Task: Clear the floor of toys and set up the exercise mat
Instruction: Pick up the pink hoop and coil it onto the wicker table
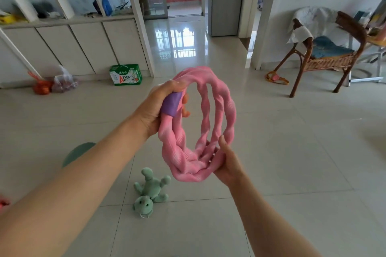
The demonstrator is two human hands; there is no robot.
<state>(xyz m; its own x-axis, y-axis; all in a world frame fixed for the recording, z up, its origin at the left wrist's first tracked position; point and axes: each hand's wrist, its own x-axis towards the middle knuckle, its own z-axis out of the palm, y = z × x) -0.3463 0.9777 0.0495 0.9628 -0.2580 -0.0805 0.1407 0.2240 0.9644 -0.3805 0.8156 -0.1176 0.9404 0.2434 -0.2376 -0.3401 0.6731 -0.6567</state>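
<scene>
We hold a pink coiled hoop (208, 123) up in front of us above the tiled floor (292, 152), its loops standing nearly upright between both hands. Our left hand (160, 108) grips the coil at its upper left, the fingers (184, 100) curled round a purple sleeve (171, 104) on the tube, while our right hand (224, 165) cups the bottom of the coil from below, thumb pressed against the outer loop and fingers wrapped under the bundled tubes. Below the hoop a green plush toy (151, 194) lies on the floor, well apart from both hands.
</scene>
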